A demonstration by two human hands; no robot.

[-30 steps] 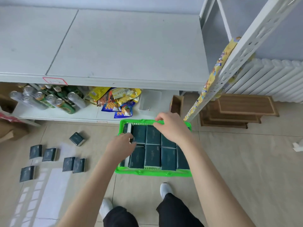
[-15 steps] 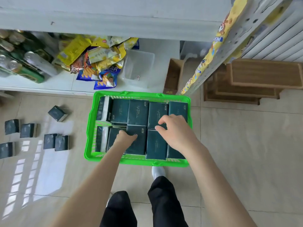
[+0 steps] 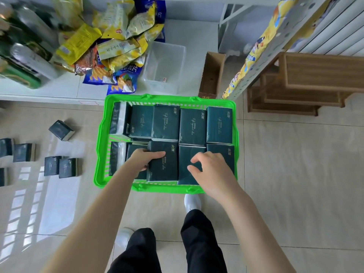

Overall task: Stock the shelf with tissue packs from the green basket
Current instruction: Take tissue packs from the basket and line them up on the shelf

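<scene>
Looking from closer in than half a second back: shelf fills 12 o'clock, its upper board gone from view. Green basket sits on the floor tiles at centre, far rim against the shelf edge. Two rows of dark tissue packs lie flat inside, a few on edge at its 9 o'clock end.

Left hand has shifted onto the 9 o'clock side of a near-row pack. Thumb across the face, fingers curled under, gripping it. Right hand stays over the neighbour at 3 o'clock, fingers curled on top. Grip or mere touch, cannot tell.

Around:
- wooden crates at 2 o'clock
- snack bags, cans and clear tub occupying the shelf board just beyond the basket
- cardboard box at 1 o'clock
- loose packs on the floor at 9 o'clock
</scene>
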